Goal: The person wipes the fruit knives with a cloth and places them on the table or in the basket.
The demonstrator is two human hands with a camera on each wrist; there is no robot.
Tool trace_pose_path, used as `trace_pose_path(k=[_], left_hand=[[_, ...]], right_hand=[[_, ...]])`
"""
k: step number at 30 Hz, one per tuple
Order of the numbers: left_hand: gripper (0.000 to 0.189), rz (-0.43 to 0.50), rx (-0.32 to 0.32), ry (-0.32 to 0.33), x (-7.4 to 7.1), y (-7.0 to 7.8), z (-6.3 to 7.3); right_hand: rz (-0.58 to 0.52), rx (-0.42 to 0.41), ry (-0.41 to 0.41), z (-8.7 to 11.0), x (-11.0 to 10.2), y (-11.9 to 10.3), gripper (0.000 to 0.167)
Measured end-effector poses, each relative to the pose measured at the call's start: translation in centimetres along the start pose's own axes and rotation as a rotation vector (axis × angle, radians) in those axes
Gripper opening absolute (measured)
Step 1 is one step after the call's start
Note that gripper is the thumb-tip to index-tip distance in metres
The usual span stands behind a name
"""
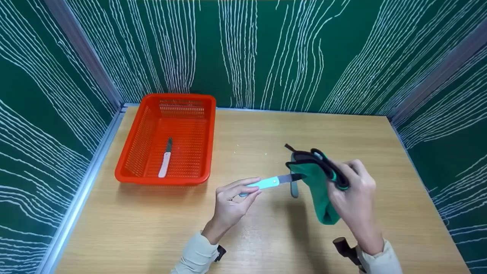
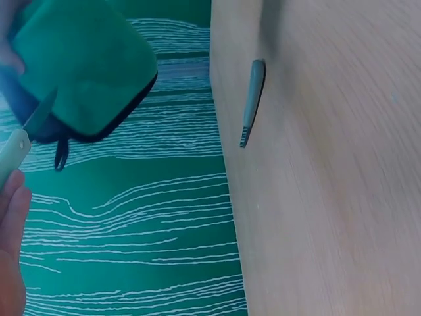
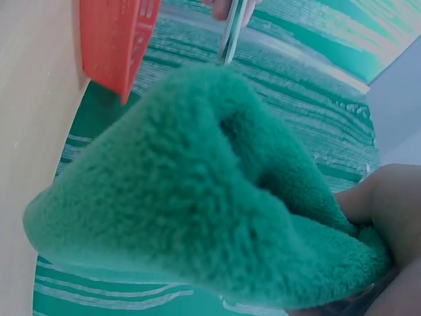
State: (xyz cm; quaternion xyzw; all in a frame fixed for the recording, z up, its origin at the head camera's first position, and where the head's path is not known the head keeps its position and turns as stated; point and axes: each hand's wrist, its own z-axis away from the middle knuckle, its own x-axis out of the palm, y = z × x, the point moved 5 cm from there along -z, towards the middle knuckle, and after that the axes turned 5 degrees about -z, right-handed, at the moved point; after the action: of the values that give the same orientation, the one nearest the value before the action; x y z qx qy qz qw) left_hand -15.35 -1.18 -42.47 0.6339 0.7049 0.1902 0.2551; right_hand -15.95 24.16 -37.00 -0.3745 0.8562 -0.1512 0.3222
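My left hand [image 1: 235,201] pinches a small knife [image 1: 268,182] by its pale turquoise handle, blade pointing right. In the left wrist view that knife [image 2: 14,153] overlaps the cloth. My right hand [image 1: 352,190] grips a folded green cloth [image 1: 317,190] with dark edging and a small loop, raised above the table. The blade tip is right at the cloth's left edge in the head view. Seen from the right wrist, the plush cloth [image 3: 177,191] hides most of the right fingers. Below the hands a second knife-like piece [image 2: 253,95] with a grey-teal handle lies on the table.
A red plastic basket [image 1: 121,167] stands at the back left of the wooden table [image 1: 243,133]. Inside it lies a knife [image 1: 165,163] with a pale pink handle. A few tiny white specks dot the tabletop near the basket. Green, white-lined panels [image 1: 236,53] enclose the table.
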Motion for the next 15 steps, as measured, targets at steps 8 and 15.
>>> trace_pose_path(k=[8, 15], left_hand=[[0.019, 0.011, -0.007, 0.008, 0.2, 0.3, -0.2], [0.024, 0.02, 0.003, 0.038, 0.1, 0.5, -0.4]], right_hand=[[-0.037, -0.14, -0.1, 0.3, 2.2, -3.2, 0.044], [0.012, -0.285, -0.22, 1.3, 4.3, -4.9, 0.048]])
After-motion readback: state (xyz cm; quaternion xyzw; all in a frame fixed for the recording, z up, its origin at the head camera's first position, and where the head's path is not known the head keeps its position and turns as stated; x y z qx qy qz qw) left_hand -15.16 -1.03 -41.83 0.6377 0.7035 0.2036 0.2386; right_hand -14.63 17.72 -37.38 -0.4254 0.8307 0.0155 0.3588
